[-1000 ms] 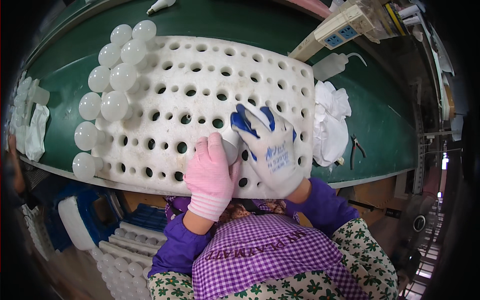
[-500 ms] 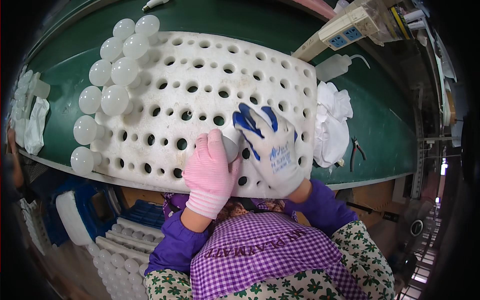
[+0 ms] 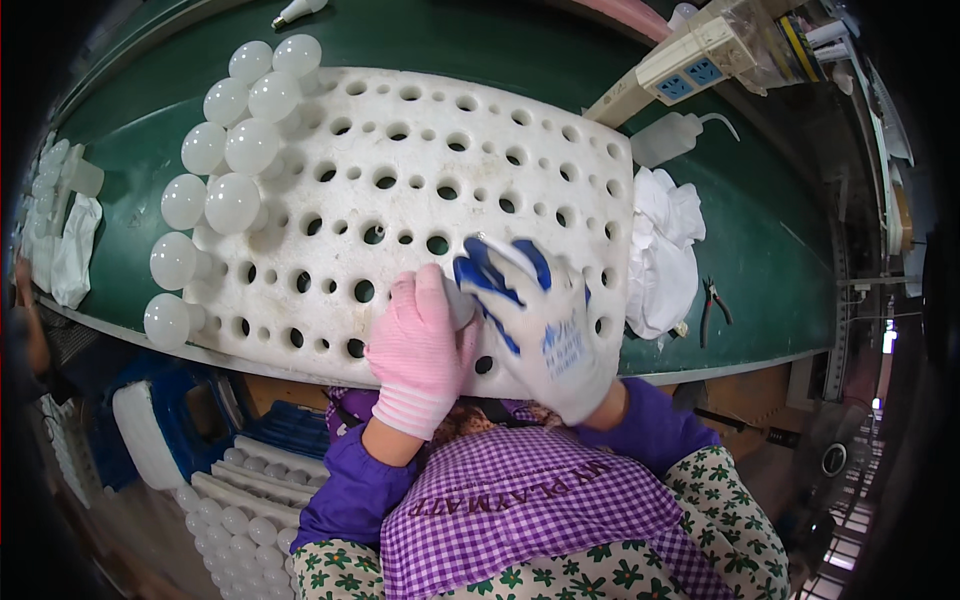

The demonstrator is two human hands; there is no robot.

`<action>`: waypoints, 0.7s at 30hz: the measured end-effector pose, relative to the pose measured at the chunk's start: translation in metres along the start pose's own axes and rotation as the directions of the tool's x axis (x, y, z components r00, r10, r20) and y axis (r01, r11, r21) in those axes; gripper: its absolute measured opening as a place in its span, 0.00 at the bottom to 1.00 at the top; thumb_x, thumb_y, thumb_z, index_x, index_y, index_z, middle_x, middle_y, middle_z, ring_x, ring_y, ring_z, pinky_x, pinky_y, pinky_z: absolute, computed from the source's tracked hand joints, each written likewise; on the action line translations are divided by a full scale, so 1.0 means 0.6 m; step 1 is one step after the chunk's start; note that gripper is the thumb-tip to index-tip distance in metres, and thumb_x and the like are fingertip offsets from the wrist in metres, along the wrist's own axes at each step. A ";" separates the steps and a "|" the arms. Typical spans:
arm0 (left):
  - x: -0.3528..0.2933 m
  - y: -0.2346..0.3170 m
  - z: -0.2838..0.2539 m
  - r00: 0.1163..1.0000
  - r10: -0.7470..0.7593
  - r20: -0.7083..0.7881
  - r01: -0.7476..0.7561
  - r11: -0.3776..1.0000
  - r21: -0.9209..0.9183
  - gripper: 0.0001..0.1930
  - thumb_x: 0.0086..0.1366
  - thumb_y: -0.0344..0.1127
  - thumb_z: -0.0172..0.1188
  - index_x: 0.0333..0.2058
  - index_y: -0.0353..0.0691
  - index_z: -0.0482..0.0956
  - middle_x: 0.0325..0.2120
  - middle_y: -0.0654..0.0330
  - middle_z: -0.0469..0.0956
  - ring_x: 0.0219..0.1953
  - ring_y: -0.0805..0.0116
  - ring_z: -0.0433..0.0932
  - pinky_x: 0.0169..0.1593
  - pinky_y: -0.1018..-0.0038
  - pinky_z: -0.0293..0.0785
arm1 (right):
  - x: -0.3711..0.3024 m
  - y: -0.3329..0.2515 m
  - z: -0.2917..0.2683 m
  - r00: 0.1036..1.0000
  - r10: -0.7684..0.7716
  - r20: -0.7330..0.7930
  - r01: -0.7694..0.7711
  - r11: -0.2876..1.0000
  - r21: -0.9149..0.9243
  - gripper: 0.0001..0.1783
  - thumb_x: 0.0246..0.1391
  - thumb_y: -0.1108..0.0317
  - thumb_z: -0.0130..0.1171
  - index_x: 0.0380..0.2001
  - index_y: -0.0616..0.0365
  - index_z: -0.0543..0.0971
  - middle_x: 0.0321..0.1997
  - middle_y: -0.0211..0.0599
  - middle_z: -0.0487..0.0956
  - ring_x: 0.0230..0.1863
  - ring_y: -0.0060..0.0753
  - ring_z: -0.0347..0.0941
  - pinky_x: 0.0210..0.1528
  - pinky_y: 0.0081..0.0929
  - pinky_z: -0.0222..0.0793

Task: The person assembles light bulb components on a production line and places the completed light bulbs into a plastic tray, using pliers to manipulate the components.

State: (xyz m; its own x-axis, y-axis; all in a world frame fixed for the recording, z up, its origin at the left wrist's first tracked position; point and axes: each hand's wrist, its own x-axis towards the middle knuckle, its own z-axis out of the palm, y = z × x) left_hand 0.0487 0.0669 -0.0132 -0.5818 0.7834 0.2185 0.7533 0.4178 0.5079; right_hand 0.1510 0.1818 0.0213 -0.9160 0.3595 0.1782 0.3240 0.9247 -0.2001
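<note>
At the far left of the frame, some white bulbs [image 3: 50, 182] stand on the green worktop [image 3: 135, 215], and just below them lies a white bag [image 3: 76, 255]. In the lower left there is a blue crate [image 3: 180, 435], with many more bulbs in rows beside it. Further right, ten round bulbs [image 3: 251, 146] make two slanting lines along the left edge of a white board [image 3: 290, 180], which is full of round holes. A single bulb [image 3: 300, 11] lies at the top edge, left of the middle.

Around the centre, the left hand [image 3: 412, 345], in a pink glove, has its fingers bent around a pale piece [image 3: 460, 305], which is above the lower middle of the board. The right hand [image 3: 545, 325], in a white and blue glove, is just beside this piece. Its fingers are bent toward it; I cannot tell if they grip it.

To the right of the board lies a white cloth [image 3: 665, 260], with a bottle [image 3: 668, 141] above it, under a socket strip [image 3: 690, 72]. Pliers [image 3: 714, 305] lie right of the cloth.
</note>
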 end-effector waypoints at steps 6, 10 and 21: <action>0.003 0.000 0.004 1.000 0.005 -0.009 -0.005 1.000 -0.007 0.34 0.49 0.38 0.68 0.53 0.32 0.64 0.42 0.43 0.71 0.33 0.48 0.78 0.33 0.62 0.75 | -0.001 -0.006 -0.016 0.999 -0.006 0.047 0.008 0.999 -0.031 0.29 0.43 0.67 0.57 0.54 0.42 0.77 0.65 0.30 0.68 0.59 0.55 0.62 0.58 0.48 0.56; -0.005 0.010 -0.005 0.996 -0.070 0.048 0.072 0.997 -0.032 0.34 0.51 0.38 0.68 0.55 0.35 0.64 0.47 0.44 0.70 0.38 0.45 0.77 0.39 0.61 0.76 | 0.030 0.018 0.002 0.999 0.045 0.001 -0.044 0.991 -0.125 0.25 0.45 0.69 0.54 0.50 0.43 0.79 0.63 0.30 0.70 0.58 0.46 0.65 0.56 0.44 0.60; 0.003 0.004 -0.006 0.990 -0.119 0.074 0.124 0.990 -0.069 0.34 0.51 0.38 0.68 0.54 0.35 0.64 0.47 0.44 0.70 0.39 0.45 0.77 0.40 0.61 0.76 | 0.012 0.016 0.001 1.000 0.001 0.005 -0.001 0.999 -0.035 0.30 0.44 0.69 0.57 0.55 0.45 0.75 0.66 0.34 0.67 0.59 0.45 0.65 0.58 0.43 0.59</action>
State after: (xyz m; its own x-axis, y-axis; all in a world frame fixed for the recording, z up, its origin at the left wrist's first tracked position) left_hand 0.0484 0.0675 -0.0087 -0.6427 0.7603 0.0941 0.6526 0.4790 0.5870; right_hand 0.1476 0.1928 0.0199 -0.9167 0.3598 0.1736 0.3328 0.9282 -0.1662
